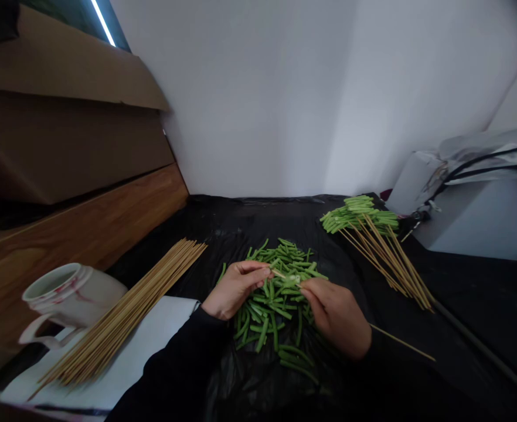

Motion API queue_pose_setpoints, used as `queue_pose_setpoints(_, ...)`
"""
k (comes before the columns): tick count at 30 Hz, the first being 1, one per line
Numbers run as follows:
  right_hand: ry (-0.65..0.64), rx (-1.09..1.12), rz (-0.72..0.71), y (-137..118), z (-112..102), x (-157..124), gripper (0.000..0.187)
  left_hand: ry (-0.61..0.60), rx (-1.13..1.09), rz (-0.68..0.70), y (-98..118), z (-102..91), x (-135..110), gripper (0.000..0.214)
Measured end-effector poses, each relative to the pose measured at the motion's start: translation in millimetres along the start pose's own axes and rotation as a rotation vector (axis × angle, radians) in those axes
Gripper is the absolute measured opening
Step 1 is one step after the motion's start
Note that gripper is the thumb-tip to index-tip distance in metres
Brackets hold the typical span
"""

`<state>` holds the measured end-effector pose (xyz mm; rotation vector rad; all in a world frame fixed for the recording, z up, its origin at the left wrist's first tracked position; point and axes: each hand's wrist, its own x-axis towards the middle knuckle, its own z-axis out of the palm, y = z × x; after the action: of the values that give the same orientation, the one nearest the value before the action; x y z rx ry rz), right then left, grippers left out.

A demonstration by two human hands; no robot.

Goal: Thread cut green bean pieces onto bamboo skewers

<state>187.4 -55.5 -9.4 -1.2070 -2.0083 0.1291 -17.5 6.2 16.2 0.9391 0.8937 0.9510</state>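
A thin wooden skewer (278,274) runs between my two hands, with a few short green bean pieces (291,280) threaded on it. My left hand (236,288) pinches the skewer near its left end. My right hand (340,316) closes around it just right of the beans, and its long tail sticks out past the wrist. Whether the fingertips also hold bean pieces is hard to tell. Below both hands lies a loose pile of cut green beans (262,331) on black plastic sheeting (241,217).
Finished-looking bean skewers (359,217) are stacked at the back right. On the left, a bundle of bare skewers (131,310) leans against a tipped white mug (82,293), over white paper (170,319). A cardboard box (74,140) and a grey-white box (482,217) flank the surface.
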Motion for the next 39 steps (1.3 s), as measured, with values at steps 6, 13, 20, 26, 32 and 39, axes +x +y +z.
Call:
queue_pose_setpoints(6, 0.004, -0.035, 0.022, -5, -1, 2, 0.024, 0.04, 0.011, 0.076, 0, 2.5, 2, 0.022)
queue_pose_setpoints(13, 0.017, -0.08, 0.023, -1, 0, 2, 0.025, 0.128, -0.01, 0.126, 15, -7.9, 2, 0.02)
queue_pose_setpoints(20, 0.081, -0.182, 0.023, 10, -7, 3, 0.023, -0.029, 0.577, 0.19, 12, -9.8, 0, 0.025)
queue_pose_setpoints(26, 0.103, -0.195, 0.009, 14, -7, 3, 0.022, 0.033, 0.928, 0.532, 8, -14.0, 2, 0.018)
queue_pose_setpoints(32, 0.089, -0.174, 0.01, 11, -6, 3, 0.02, -0.037, 1.205, 0.565, 10, -15.9, -1, 0.026)
queue_pose_setpoints(39, 0.076, -0.183, 0.007, 9, -5, 3, 0.021, -0.123, 1.399, 0.571, 9, -17.9, 0, 0.019)
